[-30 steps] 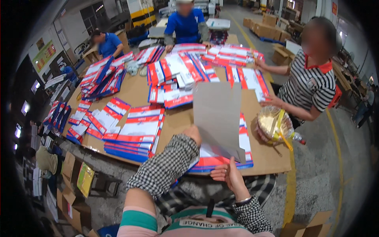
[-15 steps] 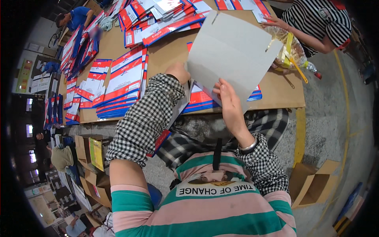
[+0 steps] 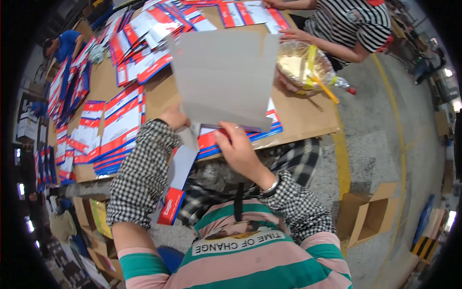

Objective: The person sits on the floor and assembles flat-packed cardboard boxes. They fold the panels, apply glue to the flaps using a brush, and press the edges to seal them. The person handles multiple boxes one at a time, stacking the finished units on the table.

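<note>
A large cardboard blank [image 3: 224, 72], its plain pale-grey face toward me, stands tilted up over the near part of the table. My left hand [image 3: 175, 117] is closed on its lower left side. Below that hand hangs a white panel with a red and blue end [image 3: 172, 202]; whether it belongs to the same blank I cannot tell. My right hand [image 3: 242, 151] rests its fingertips at the blank's lower edge, fingers apart and bent a little. Beneath the blank lies a stack of red, white and blue printed cardboard pieces [image 3: 274, 126], partly hidden.
More printed cardboard piles lie to the left [image 3: 118, 125] and at the back [image 3: 154, 24] of the brown-topped table [image 3: 308, 115]. A clear-wrapped bowl [image 3: 301, 67] with a yellow-handled brush [image 3: 325, 89] sits at right, near a co-worker in stripes [image 3: 346, 26]. An open carton [image 3: 368, 216] stands on the floor.
The blank has turned more upright and square to me. My right hand has slid from its face down to its lower edge. More of the hanging printed panel shows. The whole view has shifted.
</note>
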Available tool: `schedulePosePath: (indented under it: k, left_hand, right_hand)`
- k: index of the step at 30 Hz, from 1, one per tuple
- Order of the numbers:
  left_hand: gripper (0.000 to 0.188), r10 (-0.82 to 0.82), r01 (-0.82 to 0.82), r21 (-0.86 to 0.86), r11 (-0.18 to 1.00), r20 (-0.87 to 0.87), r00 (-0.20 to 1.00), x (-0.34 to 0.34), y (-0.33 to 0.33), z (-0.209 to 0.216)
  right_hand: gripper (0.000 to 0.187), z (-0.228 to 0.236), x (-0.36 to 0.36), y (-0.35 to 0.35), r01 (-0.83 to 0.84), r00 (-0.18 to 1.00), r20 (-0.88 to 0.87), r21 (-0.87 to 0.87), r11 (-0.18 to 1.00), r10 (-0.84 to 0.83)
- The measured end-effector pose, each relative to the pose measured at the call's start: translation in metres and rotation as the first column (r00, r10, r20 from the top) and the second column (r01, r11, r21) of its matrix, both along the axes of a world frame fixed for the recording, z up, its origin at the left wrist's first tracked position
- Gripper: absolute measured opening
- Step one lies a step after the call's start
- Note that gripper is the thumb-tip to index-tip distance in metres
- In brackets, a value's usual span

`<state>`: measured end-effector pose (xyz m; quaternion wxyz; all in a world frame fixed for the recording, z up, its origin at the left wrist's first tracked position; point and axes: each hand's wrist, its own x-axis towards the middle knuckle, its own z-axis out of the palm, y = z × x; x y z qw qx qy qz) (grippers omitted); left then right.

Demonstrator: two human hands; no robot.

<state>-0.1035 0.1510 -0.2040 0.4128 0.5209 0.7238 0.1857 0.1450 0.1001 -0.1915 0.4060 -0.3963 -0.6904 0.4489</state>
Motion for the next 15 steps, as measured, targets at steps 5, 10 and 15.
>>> schedulePosePath:
  k: [5, 10, 15]
  left_hand:
    - [0.058, 0.069, -0.065, -0.077, 0.995, 0.055, 0.996, 0.013, 0.002, 0.012]
    - [0.054, -0.111, 0.102, -0.116, 0.988, -0.082, 0.990, 0.000, -0.003, 0.029]
    - [0.062, -0.169, 0.128, -0.267, 0.955, -0.137, 0.976, -0.009, -0.010, 0.029]
  right_hand:
    - [0.041, -0.008, 0.000, 0.009, 0.027, 0.998, 0.051, 0.041, 0.999, -0.029]
    - [0.031, -0.006, 0.003, 0.033, 0.043, 0.995, 0.092, 0.010, 0.999, -0.043]
    - [0.023, -0.009, -0.006, 0.032, 0.037, 0.999, 0.036, 0.105, 0.994, -0.041]
